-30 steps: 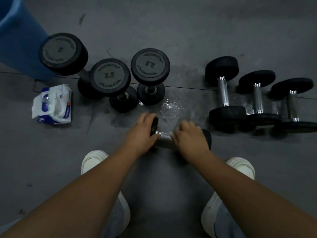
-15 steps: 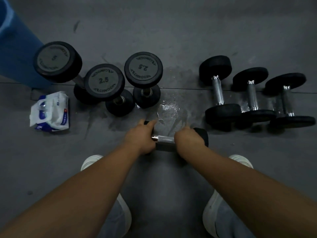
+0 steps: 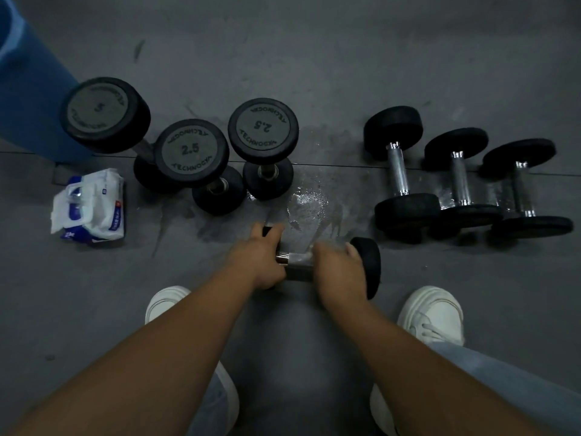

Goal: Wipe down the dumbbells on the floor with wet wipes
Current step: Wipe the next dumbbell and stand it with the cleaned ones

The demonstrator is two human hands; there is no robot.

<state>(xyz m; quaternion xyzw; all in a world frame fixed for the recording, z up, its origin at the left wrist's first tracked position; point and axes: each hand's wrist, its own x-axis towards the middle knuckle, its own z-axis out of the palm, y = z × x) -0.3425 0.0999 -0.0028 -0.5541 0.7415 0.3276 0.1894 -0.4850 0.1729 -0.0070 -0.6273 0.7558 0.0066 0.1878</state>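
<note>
A small black dumbbell (image 3: 369, 265) with a chrome handle lies crosswise on the grey floor between my feet. My left hand (image 3: 257, 262) grips its left head. My right hand (image 3: 338, 272) is curled over the right part of the handle, blurred, with a pale wet wipe (image 3: 306, 254) showing under its fingers. Three dumbbells stand on end at the back left, the nearest marked 2.5 (image 3: 191, 152). Three more lie side by side at the right (image 3: 399, 171). A white and blue pack of wet wipes (image 3: 89, 204) lies at the left.
A blue cylinder (image 3: 28, 99) stands at the far left behind the upright dumbbells. A wet patch (image 3: 309, 196) shines on the floor just beyond my hands. My white shoes (image 3: 435, 313) flank the dumbbell.
My right hand has slid right along the handle toward the right head, which now shows more. The view has shifted slightly.
</note>
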